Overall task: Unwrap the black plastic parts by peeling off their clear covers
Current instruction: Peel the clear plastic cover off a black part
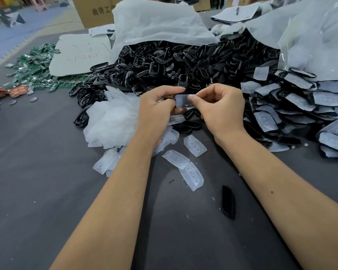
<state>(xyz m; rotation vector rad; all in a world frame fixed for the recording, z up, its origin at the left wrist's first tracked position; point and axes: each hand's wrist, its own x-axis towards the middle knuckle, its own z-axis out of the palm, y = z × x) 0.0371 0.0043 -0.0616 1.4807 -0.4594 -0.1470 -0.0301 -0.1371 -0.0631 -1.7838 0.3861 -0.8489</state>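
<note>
Lying low in the frame, loose clear covers (195, 145) rest on the table (47, 191). At the middle, the left hand (156, 106) and right hand (220, 106) both pinch one covered part (182, 101) between them. Behind, white bags (154, 24) spill black parts (174, 61).

Open dark table surface (37, 182) across lower left and bottom centre of frame. Blocked along the top by a heap of black plastic parts (174, 63); right side by wrapped parts (300, 106). Centre cluttered with loose clear covers (191, 175), a crumpled plastic bag (111, 119). Lone black part (228, 201) lower right of centre.
</note>
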